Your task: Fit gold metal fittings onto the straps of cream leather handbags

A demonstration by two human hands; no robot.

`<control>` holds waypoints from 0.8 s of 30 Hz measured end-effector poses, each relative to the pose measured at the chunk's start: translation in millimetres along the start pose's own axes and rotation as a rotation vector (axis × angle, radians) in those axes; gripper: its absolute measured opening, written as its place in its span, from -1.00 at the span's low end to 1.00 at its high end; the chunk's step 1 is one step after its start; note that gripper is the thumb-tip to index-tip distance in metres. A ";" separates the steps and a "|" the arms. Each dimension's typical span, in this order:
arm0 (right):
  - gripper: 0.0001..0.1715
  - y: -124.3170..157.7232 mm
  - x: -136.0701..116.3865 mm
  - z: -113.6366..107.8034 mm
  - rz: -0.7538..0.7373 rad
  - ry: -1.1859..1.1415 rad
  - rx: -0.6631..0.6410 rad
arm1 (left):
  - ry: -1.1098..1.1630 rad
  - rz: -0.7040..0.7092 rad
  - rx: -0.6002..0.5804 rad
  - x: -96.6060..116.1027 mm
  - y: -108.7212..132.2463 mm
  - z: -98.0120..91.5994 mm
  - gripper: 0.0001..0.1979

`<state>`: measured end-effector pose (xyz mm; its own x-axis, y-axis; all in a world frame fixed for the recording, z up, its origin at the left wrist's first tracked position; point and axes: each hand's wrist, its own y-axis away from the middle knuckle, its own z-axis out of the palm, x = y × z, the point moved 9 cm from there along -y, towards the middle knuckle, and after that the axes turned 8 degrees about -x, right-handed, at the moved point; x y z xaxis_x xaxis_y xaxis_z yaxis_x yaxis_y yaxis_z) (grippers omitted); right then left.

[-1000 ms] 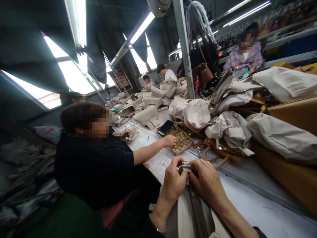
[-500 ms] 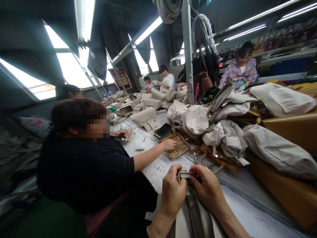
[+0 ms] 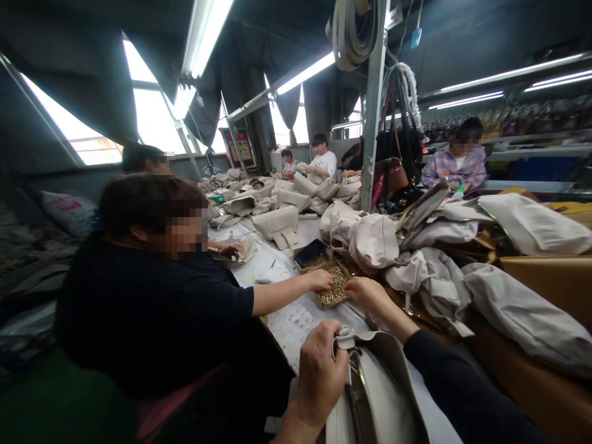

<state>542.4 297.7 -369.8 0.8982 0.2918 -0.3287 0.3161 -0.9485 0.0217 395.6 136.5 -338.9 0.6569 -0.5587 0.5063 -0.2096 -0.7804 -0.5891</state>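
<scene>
My left hand is closed round the top edge of a beige handbag, where a strap tab shows above the fingers. The bag stands upright near me, with its zipped opening facing up. My right hand is stretched forward to the right rim of a shallow cardboard box filled with small gold metal fittings. Its fingertips are bunched together at the fittings, and whatever lies between them is too small to make out. A co-worker's hand is in the same box from the left.
A co-worker in black sits close on my left. A dark phone lies behind the box. Beige bags cover the far table, and more bags are heaped on the right. A metal post rises behind.
My right hand has let go of the bag's top edge and moved forward to the box of fittings. My left hand still grips the bag. The camera view has shifted slightly.
</scene>
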 end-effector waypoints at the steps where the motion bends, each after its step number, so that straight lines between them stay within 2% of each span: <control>1: -0.82 -8.8 -0.9 9.6 0.008 0.039 -0.032 | -0.005 0.021 -0.003 1.3 0.3 -0.1 -0.67; 5: -0.79 -34.8 0.0 40.1 0.059 0.165 -0.133 | -0.012 0.057 -0.015 3.7 0.7 -2.0 -0.69; 10: -0.76 -51.9 6.3 57.4 0.111 0.209 -0.210 | 0.003 0.038 -0.028 0.9 2.6 -2.3 -0.72; 18: -0.75 -46.2 11.7 67.0 0.146 0.169 -0.139 | 0.018 0.053 -0.032 -0.6 4.6 -1.8 -0.70; 24: -0.74 -44.6 14.0 61.2 0.133 0.087 -0.087 | 0.021 0.098 -0.009 -1.3 10.9 -6.0 -0.66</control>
<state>522.2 336.5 -433.2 0.9557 0.1775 -0.2347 0.2144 -0.9663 0.1421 388.1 127.1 -342.2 0.6174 -0.6380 0.4601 -0.2784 -0.7243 -0.6308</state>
